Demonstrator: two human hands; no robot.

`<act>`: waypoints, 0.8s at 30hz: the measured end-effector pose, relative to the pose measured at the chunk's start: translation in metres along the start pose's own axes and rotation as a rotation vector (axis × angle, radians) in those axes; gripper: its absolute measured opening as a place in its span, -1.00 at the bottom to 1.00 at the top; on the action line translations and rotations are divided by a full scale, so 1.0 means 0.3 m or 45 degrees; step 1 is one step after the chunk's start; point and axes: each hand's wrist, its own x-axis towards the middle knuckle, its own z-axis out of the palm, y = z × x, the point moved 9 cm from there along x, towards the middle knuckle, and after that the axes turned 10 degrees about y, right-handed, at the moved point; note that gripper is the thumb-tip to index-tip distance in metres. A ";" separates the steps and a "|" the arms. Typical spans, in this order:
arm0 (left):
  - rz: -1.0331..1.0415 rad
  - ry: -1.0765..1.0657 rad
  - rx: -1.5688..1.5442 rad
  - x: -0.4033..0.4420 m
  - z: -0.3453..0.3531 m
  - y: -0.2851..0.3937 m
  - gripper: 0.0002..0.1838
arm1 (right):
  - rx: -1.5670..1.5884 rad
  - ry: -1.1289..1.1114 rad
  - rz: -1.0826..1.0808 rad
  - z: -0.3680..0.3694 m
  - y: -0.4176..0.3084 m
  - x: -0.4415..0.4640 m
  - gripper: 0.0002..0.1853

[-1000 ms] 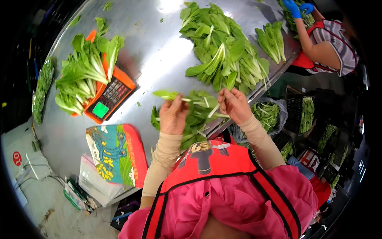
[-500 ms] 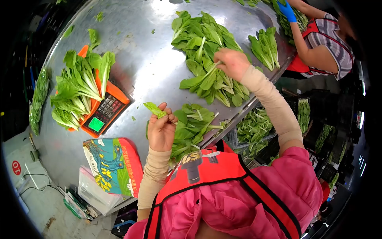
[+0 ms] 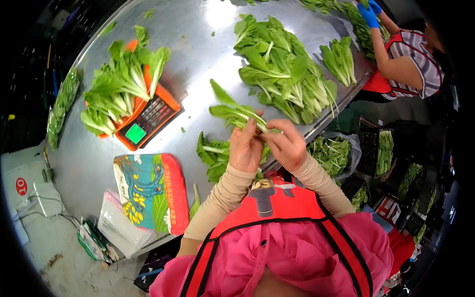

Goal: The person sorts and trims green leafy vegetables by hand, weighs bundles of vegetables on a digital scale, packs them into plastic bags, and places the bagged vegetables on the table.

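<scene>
Leafy green stalks (image 3: 230, 112) are held in my left hand (image 3: 246, 148), their leaves pointing up and left. My right hand (image 3: 287, 145) pinches the pale stem ends of the same stalks, close beside the left. Beneath my hands a small pile of loose leaves (image 3: 213, 157) lies on the metal table (image 3: 198, 64). Beyond my right hand spreads a large heap of greens (image 3: 287, 69). A smaller bunch (image 3: 339, 60) rests to the right of that heap.
An orange scale (image 3: 148, 119) at the left bears greens (image 3: 116, 89). Nearer are a colourful bag (image 3: 151, 193) and clear plastic bags (image 3: 121, 225). A co-worker in blue gloves (image 3: 368, 15) stands at the far right. Below the table edge is a lined crate of greens (image 3: 332, 153).
My right hand has come back from the large heap to meet my left hand. The left hand now holds more stalks. The view has shifted slightly.
</scene>
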 end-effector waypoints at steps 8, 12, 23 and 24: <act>0.130 -0.086 0.213 -0.031 -0.116 0.033 -0.78 | 0.308 -0.197 0.752 0.044 0.061 -0.100 -0.80; 0.138 -0.165 0.218 -0.058 -0.111 0.038 -0.77 | 0.373 -0.266 0.784 0.080 0.061 -0.150 -0.78; 0.035 -0.054 0.113 -0.014 -0.159 0.038 -0.69 | 0.174 -0.379 0.610 0.088 0.225 -0.047 -0.86; 0.056 -0.115 0.136 -0.008 -0.150 0.046 -0.69 | 0.077 -0.170 0.568 0.048 0.317 0.010 -0.87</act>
